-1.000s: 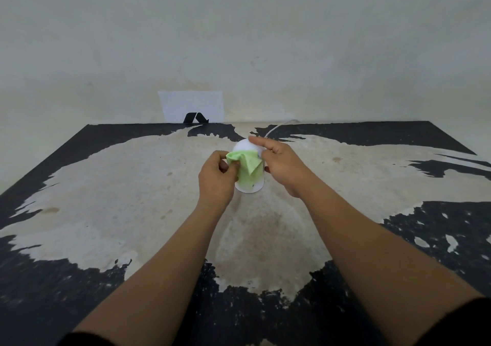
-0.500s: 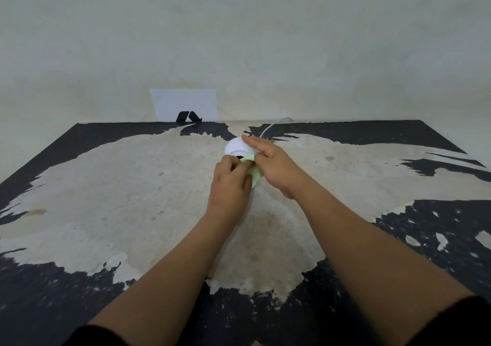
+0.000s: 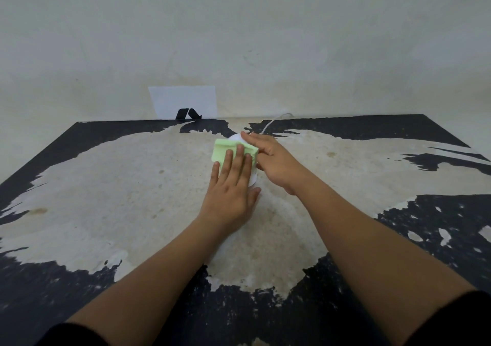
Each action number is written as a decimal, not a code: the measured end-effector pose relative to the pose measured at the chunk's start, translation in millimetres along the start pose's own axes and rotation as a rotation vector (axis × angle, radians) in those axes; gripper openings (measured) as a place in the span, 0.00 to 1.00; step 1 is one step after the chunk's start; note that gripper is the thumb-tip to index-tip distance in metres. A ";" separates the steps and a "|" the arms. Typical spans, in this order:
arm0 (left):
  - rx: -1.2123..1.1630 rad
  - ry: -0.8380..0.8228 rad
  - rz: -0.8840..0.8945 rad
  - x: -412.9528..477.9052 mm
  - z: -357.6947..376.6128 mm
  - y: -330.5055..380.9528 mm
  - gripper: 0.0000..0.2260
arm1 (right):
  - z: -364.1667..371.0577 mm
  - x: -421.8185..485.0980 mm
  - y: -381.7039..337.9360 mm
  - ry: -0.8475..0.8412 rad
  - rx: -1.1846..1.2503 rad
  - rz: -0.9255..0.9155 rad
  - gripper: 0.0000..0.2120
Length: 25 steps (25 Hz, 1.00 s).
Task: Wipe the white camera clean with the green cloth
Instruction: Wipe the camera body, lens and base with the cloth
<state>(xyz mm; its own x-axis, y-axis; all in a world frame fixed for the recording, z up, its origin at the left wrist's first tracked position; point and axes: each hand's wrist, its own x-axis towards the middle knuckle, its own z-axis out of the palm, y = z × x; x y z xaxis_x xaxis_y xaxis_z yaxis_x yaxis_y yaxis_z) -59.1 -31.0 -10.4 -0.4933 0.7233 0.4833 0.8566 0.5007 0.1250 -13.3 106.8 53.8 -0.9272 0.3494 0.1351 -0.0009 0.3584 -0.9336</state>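
Note:
The white camera stands upright near the middle of the table, mostly hidden; only its domed top and a bit of its round base show. The green cloth is spread over its near side. My left hand lies flat with fingers extended, pressing the cloth against the camera's front. My right hand holds the camera from the right, with a finger laid across the dome's top and over the cloth's right edge.
A white cable runs from behind the camera to the table's far edge. A white card with a black mark leans against the wall at the back. The table top is worn, black with pale patches.
My left hand has gone from pinching a bunched cloth to lying flat, and the cloth is now spread wide over the camera's front. My right hand has stayed on the camera.

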 end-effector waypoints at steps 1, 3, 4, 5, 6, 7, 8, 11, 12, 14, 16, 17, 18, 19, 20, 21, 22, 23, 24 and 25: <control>0.042 -0.033 0.022 1.0 0.9 -0.8 0.30 | -0.3 0.0 0.4 -0.002 -0.017 -0.001 0.26; 0.113 -0.090 0.073 1.6 0.0 -6.6 0.32 | -0.9 0.1 1.2 -0.008 -0.046 -0.009 0.27; 0.105 -0.102 0.073 1.3 -1.4 -9.8 0.32 | -1.1 0.4 1.7 -0.008 -0.049 -0.017 0.27; 0.061 -0.108 0.039 -0.3 -3.0 -11.5 0.33 | -0.8 0.9 2.6 -0.008 -0.044 -0.025 0.26; -0.007 -0.115 -0.024 -3.1 -4.2 -11.0 0.35 | -0.7 1.5 3.5 -0.006 -0.037 -0.030 0.26; -0.077 -0.130 -0.096 -6.4 -4.6 -8.3 0.36 | -0.5 2.1 4.5 -0.002 -0.034 -0.031 0.25; -0.132 -0.154 -0.160 -9.8 -3.7 -4.0 0.36 | -0.4 2.7 5.3 0.000 -0.036 -0.028 0.25; -0.235 -0.236 -0.286 -12.5 2.3 11.2 0.37 | 0.2 2.0 7.1 -0.002 -0.049 -0.022 0.25; -0.273 -0.258 -0.319 -9.7 3.0 15.6 0.37 | 0.1 1.1 7.1 -0.001 -0.056 -0.024 0.26; -0.326 -0.280 -0.369 -2.1 2.6 25.1 0.38 | -0.3 -0.8 6.3 0.003 -0.074 -0.022 0.27; -0.323 -0.278 -0.382 0.5 2.8 33.3 0.38 | 0.1 -1.9 5.2 0.004 -0.092 -0.021 0.28; -0.309 -0.284 -0.377 -0.4 3.2 36.5 0.38 | 0.6 -2.1 4.8 0.002 -0.099 -0.023 0.28; -0.292 -0.299 -0.372 -1.7 3.7 38.6 0.38 | 1.0 -2.1 4.6 -0.002 -0.108 -0.025 0.29; -0.271 -0.322 -0.368 -3.3 4.4 39.7 0.38 | 1.3 -1.9 4.2 -0.006 -0.114 -0.024 0.29; -0.246 -0.349 -0.361 -4.9 5.6 40.1 0.38 | 1.2 -1.8 4.0 -0.008 -0.116 -0.022 0.29; -0.216 -0.373 -0.343 -6.7 6.8 40.4 0.37 | 0.9 -1.7 3.7 -0.012 -0.115 -0.021 0.29; -0.187 -0.388 -0.315 -8.7 7.8 40.3 0.38 | 0.4 -1.8 3.3 -0.014 -0.114 -0.021 0.29; -0.165 -0.392 -0.285 -10.5 8.8 40.0 0.38 | 0.2 -2.0 3.0 -0.015 -0.116 -0.025 0.29; -0.152 -0.386 -0.264 -12.2 10.0 38.5 0.38 | 0.0 -2.3 3.1 -0.014 -0.117 -0.031 0.28; -0.148 -0.374 -0.262 -14.3 10.6 35.4 0.38 | 0.4 -2.7 3.7 -0.013 -0.108 -0.034 0.28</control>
<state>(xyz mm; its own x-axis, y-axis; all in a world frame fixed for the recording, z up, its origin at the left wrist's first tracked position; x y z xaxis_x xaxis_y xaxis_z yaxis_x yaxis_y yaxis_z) -23.3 -18.5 -22.0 -0.6930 0.7167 0.0779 0.6950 0.6355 0.3364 -11.0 106.8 49.9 -0.9322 0.3242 0.1611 0.0071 0.4613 -0.8872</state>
